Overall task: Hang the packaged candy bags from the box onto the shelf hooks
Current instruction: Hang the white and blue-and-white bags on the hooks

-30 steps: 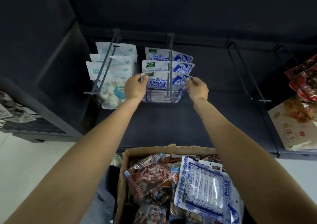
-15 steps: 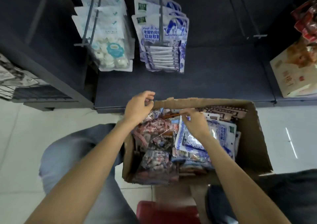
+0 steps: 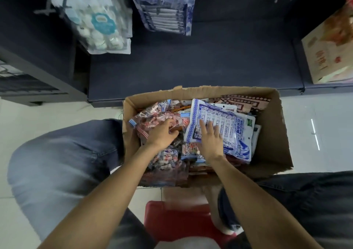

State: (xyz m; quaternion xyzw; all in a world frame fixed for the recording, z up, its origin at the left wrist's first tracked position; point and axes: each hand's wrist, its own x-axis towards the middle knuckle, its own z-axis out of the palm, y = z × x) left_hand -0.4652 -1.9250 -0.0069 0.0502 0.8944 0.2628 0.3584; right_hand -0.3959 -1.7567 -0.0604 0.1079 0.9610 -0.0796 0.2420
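My right hand lies flat, fingers straight, on a blue bag in the box; my left hand curls among red bags, grip unclear.

**One head-worn view, aimed steeply down**

The scene is seen through a single wide-angle camera worn on the head, tilted forward and sharply downward. The cardboard box is held near the middle of the frame, close below the lens, with both forearms entering from the bottom edge. The dark shelf is caught along the top, its hanging bags cut off by the frame edge. Straight lines are bent toward the borders. No second view is provided, so nothing is shared.
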